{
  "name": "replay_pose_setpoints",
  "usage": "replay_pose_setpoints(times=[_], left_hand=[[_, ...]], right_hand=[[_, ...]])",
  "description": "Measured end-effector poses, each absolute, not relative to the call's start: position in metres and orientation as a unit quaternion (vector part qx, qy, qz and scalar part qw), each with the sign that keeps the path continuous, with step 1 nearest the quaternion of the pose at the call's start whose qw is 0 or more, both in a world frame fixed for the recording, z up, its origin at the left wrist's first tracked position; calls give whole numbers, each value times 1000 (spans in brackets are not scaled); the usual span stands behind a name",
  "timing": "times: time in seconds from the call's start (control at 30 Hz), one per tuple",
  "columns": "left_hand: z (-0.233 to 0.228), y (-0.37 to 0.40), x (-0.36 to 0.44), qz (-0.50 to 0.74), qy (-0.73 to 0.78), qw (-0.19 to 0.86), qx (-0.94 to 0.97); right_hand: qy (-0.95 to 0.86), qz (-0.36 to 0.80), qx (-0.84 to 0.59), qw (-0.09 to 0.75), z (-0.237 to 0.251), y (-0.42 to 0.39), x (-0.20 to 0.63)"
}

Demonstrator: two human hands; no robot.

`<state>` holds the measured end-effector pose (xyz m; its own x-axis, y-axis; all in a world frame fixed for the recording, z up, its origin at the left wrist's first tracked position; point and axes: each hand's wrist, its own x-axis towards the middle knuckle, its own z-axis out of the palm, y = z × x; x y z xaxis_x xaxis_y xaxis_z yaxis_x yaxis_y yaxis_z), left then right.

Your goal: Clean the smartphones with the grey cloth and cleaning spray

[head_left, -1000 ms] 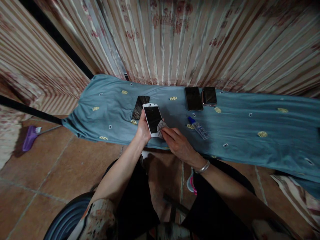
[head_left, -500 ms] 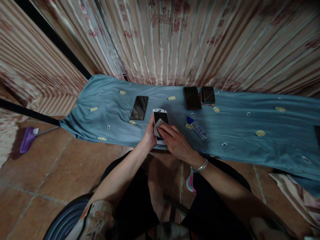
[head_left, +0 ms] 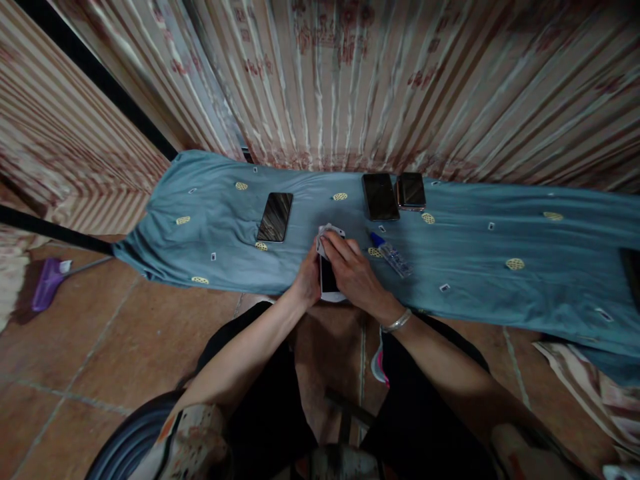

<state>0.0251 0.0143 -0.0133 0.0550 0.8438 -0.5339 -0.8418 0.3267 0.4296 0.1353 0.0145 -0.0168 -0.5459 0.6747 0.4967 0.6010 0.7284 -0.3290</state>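
Note:
My left hand [head_left: 307,285] grips a white phone with a dark screen [head_left: 329,279] by its left edge, over the near edge of the blue cloth-covered table [head_left: 475,267]. My right hand [head_left: 353,270] presses a small grey wiping cloth [head_left: 324,239] against the top end of the phone's screen and covers most of the phone. A bracelet sits on my right wrist.
A black phone [head_left: 275,217] lies to the left on the cloth. Two more dark phones [head_left: 380,196] [head_left: 411,191] lie at the back by the striped curtain. A small spray bottle with a blue cap [head_left: 391,254] lies right of my hands. A purple broom head [head_left: 46,285] rests on the tiled floor.
The phone has come down and nearer to me, toward the table's near edge. My right hand has slid the grey cloth from the screen's lower part up to its top end.

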Motion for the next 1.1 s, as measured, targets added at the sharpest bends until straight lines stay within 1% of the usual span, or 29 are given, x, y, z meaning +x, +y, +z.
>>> replay_pose_setpoints(times=[0.37, 0.67, 0.87, 1.1], left_hand=[[5, 6, 30, 533, 387, 752, 30], [6, 6, 28, 536, 385, 751, 27], [15, 6, 23, 518, 389, 761, 31], [19, 12, 14, 531, 374, 760, 25]], right_hand=[[-859, 66, -411, 298, -12, 28, 147], [-853, 67, -421, 301, -18, 34, 156], [-844, 48, -428, 321, -22, 38, 159], [-854, 66, -416, 305, -19, 32, 159]])
